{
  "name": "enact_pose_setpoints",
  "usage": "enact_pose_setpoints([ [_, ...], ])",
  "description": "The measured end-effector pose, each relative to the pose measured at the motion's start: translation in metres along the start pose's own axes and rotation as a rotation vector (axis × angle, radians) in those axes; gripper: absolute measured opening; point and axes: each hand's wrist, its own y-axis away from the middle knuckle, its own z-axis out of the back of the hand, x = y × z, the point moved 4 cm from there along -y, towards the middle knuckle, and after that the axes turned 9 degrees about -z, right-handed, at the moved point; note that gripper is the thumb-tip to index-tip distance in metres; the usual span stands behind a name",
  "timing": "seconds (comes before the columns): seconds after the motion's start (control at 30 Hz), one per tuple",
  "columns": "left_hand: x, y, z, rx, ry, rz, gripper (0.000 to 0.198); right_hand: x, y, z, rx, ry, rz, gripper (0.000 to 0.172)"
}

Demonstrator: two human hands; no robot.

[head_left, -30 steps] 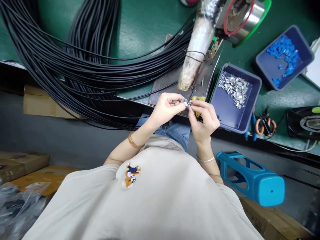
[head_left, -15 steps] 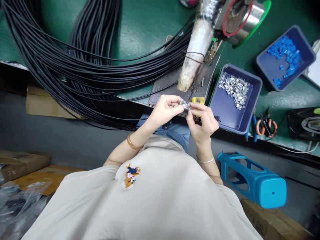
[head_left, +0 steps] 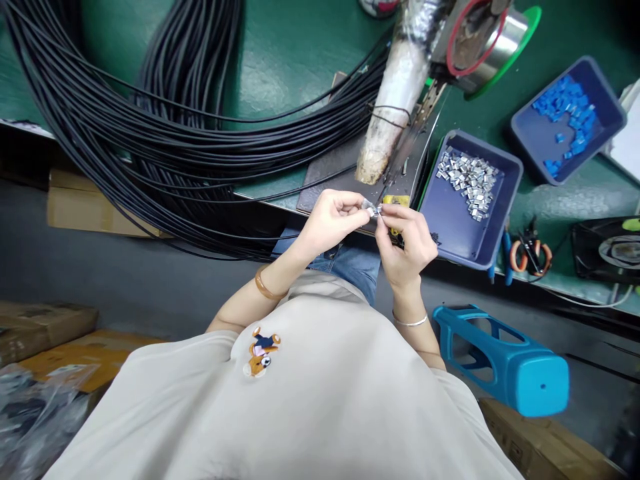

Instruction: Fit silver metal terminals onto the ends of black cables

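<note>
We are holding a small silvery metal pc. (head_left: pixel 372 209) at the front edge of the green bench (head_left: pixel 290 53), nearer us than the tip of the wrapped white tube (head_left: pixel 400 80), w/ L hand (head_left: pixel 334 219) pinching it btwn thumb and index fingertip and R hand (head_left: pixel 407 243) pinching its opp. side; fine detail is appearing too small to identify. Just R of R hand, a blue-gray plastic tray (head_left: pixel 453 230) is holding loose rect. metal pcs. (head_left: pixel 471 179), and black cable coils (head_left: pixel 225 148) are lying to the L.
</note>
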Motion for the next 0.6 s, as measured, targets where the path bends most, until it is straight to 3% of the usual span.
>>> enact_pose_setpoints([
  [0.6, -0.0011, 0.0013, 0.0008, 0.003, -0.029, -0.006, 0.018, 0.0022, -0.0013, 0.0000, -0.002, 0.030, 0.043, 0.014],
])
